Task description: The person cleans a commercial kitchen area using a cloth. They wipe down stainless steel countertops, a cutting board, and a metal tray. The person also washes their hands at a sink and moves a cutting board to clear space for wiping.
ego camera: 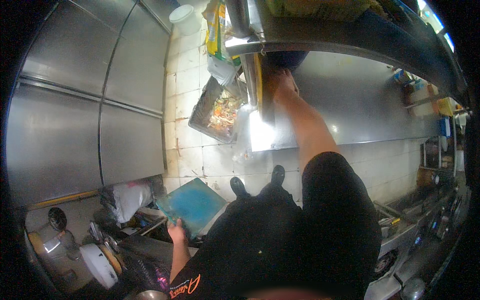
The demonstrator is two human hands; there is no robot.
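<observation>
My left hand [177, 231] grips one edge of a blue-green cutting board [197, 204], thumb on its upper face, low over the white tiled floor. My right arm reaches forward over a stainless steel worktable [337, 108]. At its end, my right hand [285, 83] is beneath the edge of an overhead shelf, beside a dark rounded object [287, 60] at the back. Shadow covers the fingers, so what they touch cannot be told.
A dark plastic crate [200, 112] of food scraps stands on the floor left of the worktable. Behind it are a yellow and green bag [215, 33] and a white bucket [185, 20]. Steel cabinet doors [131, 142] line the left; a metal shelf [337, 33] hangs above the table.
</observation>
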